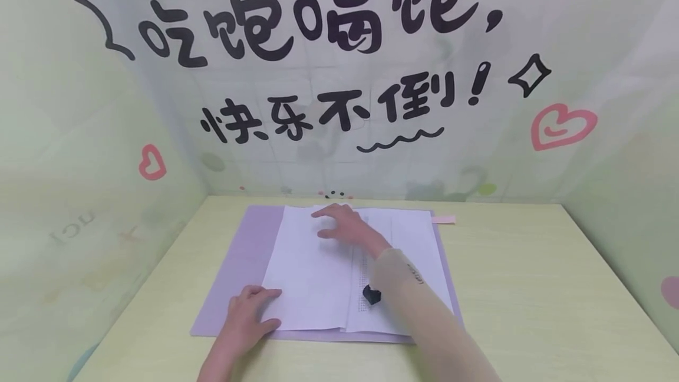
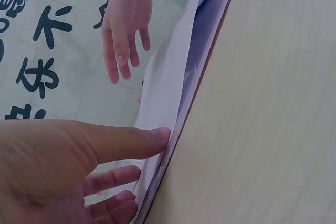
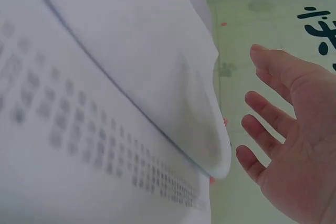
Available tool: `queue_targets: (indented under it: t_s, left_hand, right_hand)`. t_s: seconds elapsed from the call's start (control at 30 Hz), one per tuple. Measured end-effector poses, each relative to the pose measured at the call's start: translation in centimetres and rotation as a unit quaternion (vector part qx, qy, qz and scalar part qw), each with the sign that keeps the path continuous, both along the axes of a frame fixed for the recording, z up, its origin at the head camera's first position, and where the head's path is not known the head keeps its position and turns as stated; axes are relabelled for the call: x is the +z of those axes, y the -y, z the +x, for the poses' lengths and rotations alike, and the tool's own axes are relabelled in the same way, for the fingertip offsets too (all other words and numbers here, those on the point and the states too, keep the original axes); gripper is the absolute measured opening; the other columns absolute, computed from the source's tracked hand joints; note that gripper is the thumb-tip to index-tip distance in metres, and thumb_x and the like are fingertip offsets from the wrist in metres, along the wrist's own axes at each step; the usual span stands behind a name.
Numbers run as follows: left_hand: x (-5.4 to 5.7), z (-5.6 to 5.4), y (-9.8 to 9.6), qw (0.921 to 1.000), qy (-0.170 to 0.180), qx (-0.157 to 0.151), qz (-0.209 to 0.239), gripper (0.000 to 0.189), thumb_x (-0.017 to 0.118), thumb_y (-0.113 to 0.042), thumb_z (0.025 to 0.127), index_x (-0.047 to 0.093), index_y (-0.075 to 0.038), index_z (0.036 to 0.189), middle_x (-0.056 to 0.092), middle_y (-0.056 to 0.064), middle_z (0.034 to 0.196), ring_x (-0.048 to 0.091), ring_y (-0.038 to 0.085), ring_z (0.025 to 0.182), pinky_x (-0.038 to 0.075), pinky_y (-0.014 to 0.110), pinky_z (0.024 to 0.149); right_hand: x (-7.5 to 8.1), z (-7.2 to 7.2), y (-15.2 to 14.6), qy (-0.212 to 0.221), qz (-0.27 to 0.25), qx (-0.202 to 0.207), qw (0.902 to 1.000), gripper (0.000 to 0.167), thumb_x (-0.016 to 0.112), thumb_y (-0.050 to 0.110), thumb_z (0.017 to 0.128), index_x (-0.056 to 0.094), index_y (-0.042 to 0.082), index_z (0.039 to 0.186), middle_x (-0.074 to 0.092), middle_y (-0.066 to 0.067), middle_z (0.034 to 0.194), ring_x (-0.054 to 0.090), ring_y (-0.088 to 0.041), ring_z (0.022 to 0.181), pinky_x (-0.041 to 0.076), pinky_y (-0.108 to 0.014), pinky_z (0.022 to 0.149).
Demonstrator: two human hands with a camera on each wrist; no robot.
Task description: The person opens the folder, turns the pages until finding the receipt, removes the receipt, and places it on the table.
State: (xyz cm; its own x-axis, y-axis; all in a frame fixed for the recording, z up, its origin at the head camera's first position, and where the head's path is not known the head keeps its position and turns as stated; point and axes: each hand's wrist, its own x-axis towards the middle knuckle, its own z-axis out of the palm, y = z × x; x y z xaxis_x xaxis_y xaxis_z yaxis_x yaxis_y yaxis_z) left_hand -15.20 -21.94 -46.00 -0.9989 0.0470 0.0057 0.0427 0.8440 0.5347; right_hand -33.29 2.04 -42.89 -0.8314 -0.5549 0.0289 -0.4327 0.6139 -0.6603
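Observation:
A lavender folder (image 1: 246, 252) lies open on the table with white sheets inside. On its left part is a blank white page (image 1: 310, 276); the right page (image 1: 419, 240) carries small printed text, blurred in the right wrist view. My left hand (image 1: 244, 318) rests at the lower left corner of the blank page, thumb and fingers spread. In the left wrist view its thumb (image 2: 157, 141) touches the paper by the folder's edge. My right hand (image 1: 346, 226) reaches over the top of the pages, fingers apart and holding nothing. The sleeve covers part of the printed page.
A pink tab (image 1: 444, 220) sticks out at the folder's upper right. Beside the right sleeve shows a small black piece (image 1: 372, 295). The pale wooden table (image 1: 530, 287) meets a fabric backdrop (image 1: 297, 175) with black lettering, and fabric side walls flank it.

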Motion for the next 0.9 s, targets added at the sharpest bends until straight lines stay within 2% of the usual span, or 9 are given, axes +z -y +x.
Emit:
queue_targets:
  t_s: [0.2, 0.43, 0.6, 0.7, 0.77, 0.9]
  left_hand:
    - [0.1, -0.3, 0.0, 1.0, 0.0, -0.008, -0.002, 0.051, 0.081, -0.015, 0.076, 0.066, -0.014, 0.125, 0.053, 0.019, 0.135, 0.048, 0.042, 0.115, 0.043, 0.057, 0.095]
    - [-0.1, -0.2, 0.3, 0.9999, 0.005, -0.007, -0.006, 0.061, 0.083, -0.017, 0.075, 0.061, -0.006, 0.131, 0.051, 0.021, 0.139, 0.048, 0.045, 0.118, 0.042, 0.06, 0.098]
    - [-0.2, -0.2, 0.3, 0.9999, 0.002, -0.013, -0.006, 0.063, 0.083, -0.021, 0.075, 0.06, -0.006, 0.132, 0.049, 0.022, 0.141, 0.046, 0.047, 0.123, 0.04, 0.062, 0.099]
    - [-0.3, -0.2, 0.4, 0.9999, 0.008, -0.014, -0.001, 0.064, 0.082, -0.022, 0.075, 0.059, -0.006, 0.133, 0.047, 0.023, 0.144, 0.044, 0.048, 0.126, 0.038, 0.063, 0.099]
    - [-0.4, -0.2, 0.5, 0.9998, 0.014, -0.012, 0.001, 0.064, 0.082, -0.022, 0.076, 0.059, -0.006, 0.134, 0.046, 0.022, 0.145, 0.043, 0.048, 0.126, 0.039, 0.063, 0.099]
    - [-0.4, -0.3, 0.6, 0.9997, 0.02, -0.013, 0.004, 0.064, 0.082, -0.022, 0.076, 0.059, -0.007, 0.134, 0.046, 0.022, 0.146, 0.043, 0.049, 0.125, 0.039, 0.064, 0.1]
  right_hand:
    - [0.4, -0.5, -4.7, -0.009, -0.021, -0.043, 0.9988, 0.048, 0.066, 0.028, 0.095, 0.054, 0.021, 0.142, 0.045, -0.003, 0.155, 0.026, -0.028, 0.151, 0.019, -0.053, 0.124]
    - [-0.4, -0.8, -10.8, -0.031, -0.039, -0.101, 0.9937, 0.047, 0.065, 0.023, 0.095, 0.054, 0.017, 0.141, 0.051, -0.006, 0.148, 0.043, -0.034, 0.139, 0.034, -0.053, 0.116]
    - [-0.9, -0.6, -14.8, -0.062, -0.053, -0.116, 0.9899, 0.047, 0.064, 0.017, 0.094, 0.054, 0.008, 0.14, 0.054, -0.015, 0.145, 0.047, -0.042, 0.132, 0.037, -0.057, 0.11]
    - [-1.3, -0.3, -16.8, -0.086, -0.041, -0.124, 0.9877, 0.047, 0.064, 0.017, 0.094, 0.054, 0.005, 0.138, 0.054, -0.019, 0.141, 0.049, -0.044, 0.125, 0.041, -0.057, 0.105]
    - [-1.5, -0.1, -18.0, -0.09, -0.029, -0.13, 0.9871, 0.047, 0.063, 0.018, 0.095, 0.054, 0.004, 0.138, 0.052, -0.022, 0.14, 0.05, -0.044, 0.121, 0.043, -0.057, 0.101]
    - [-1.9, 0.2, -20.3, -0.061, -0.008, -0.143, 0.9878, 0.05, 0.063, 0.019, 0.094, 0.051, 0.002, 0.14, 0.048, -0.025, 0.142, 0.049, -0.047, 0.122, 0.041, -0.061, 0.102]
